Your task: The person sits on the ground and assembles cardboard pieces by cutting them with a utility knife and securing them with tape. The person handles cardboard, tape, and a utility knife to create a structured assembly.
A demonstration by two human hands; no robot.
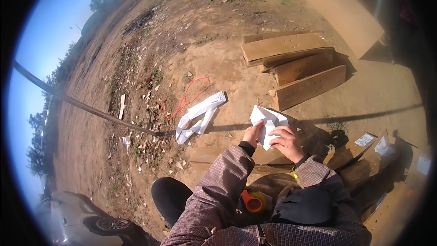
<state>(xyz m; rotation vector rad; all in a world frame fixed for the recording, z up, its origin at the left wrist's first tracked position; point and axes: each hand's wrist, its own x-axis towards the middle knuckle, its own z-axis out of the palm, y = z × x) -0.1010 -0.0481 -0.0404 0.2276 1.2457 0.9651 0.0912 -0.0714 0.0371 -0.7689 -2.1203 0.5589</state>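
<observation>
White paper [268, 123], folded and creased, sits just right of frame centre; left hand [253, 134] has its grip clamped on the paper's left side, thumb on top, right hand [287, 144] has its grip clamped on the right side, fingers spread over it. Long white strip [203, 107] lies bent on the ground [236, 89] left of centre, red cord [185, 99] just beside it. Boards [291, 59] piled upper right, car [86, 221] lower left
</observation>
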